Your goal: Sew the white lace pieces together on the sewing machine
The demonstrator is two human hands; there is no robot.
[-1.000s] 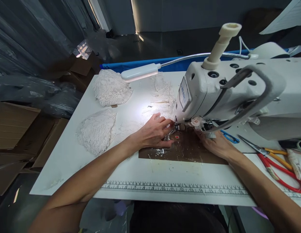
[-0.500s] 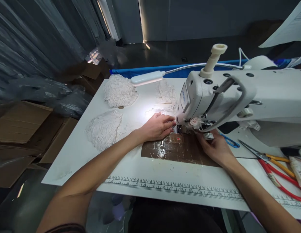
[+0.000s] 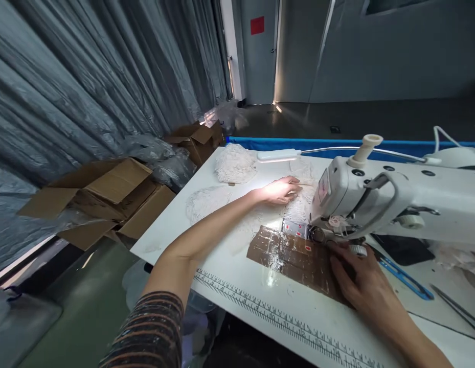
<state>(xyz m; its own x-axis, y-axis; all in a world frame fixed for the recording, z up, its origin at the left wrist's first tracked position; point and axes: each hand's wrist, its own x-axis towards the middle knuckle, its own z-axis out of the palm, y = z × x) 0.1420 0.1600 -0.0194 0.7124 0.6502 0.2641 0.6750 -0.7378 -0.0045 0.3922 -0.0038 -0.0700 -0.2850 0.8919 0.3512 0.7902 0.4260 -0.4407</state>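
Note:
My left hand (image 3: 280,190) rests on white lace fabric (image 3: 298,207) under the bright lamp, left of the sewing machine head (image 3: 329,189). Its fingers are stretched out and slightly apart over the lace. My right hand (image 3: 362,278) is beside the needle area, thumb and forefinger close together. The machine's knurled knob (image 3: 358,250) partly covers those fingers, and what they hold cannot be made out. Below the needle, brown tape (image 3: 289,255) covers the table, next to a metal plate (image 3: 295,228) with red marks. A small pale fabric rosette (image 3: 337,222) sits on the machine head.
Two lace heaps (image 3: 235,163) lie at the table's left. Blue thread snips (image 3: 408,278) and scissors (image 3: 457,309) lie right of my right hand. A lamp (image 3: 278,155) reaches over the back. A printed ruler (image 3: 275,318) runs along the front edge; open cardboard boxes (image 3: 118,184) stand left.
My left hand has moved from beside the needle back and away over the lace, uncovering the metal plate. My right hand stays by the needle area. The view has swung left and up.

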